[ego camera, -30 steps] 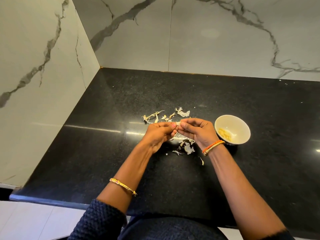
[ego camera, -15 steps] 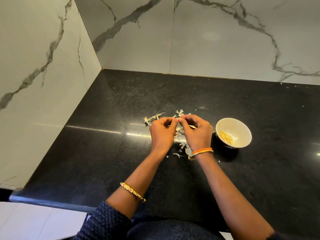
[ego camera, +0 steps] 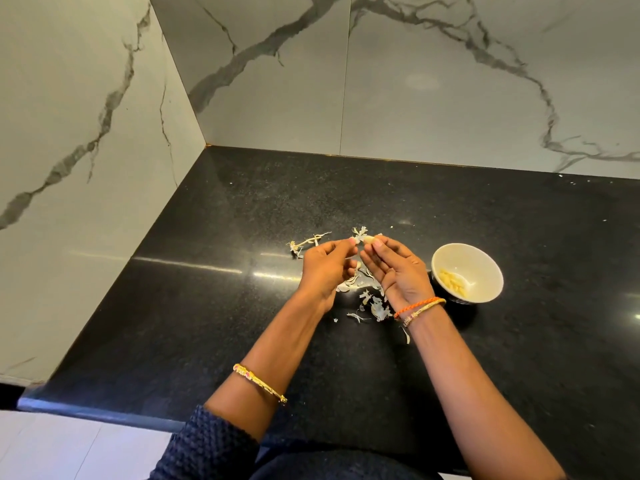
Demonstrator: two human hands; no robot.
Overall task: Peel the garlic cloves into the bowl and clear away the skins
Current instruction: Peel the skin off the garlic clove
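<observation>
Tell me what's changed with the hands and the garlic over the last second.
The hands have parted and turned more palm-up: the left hand and right hand now meet only at the fingertips, pinching the garlic clove, which shows between them with skin at its far end. The bowl with peeled cloves and the scattered skins on the countertop stayed put.

Bare countertop (ego camera: pixel 194 306) left — bowl (ego camera: pixel 485 268) and skins (ego camera: pixel 374 303) right.

left hand (ego camera: pixel 327 268): raised, fingers curled, fingertips pinching
right hand (ego camera: pixel 398 271): palm up, fingertips meeting the left's
forearms: both extended forward
</observation>
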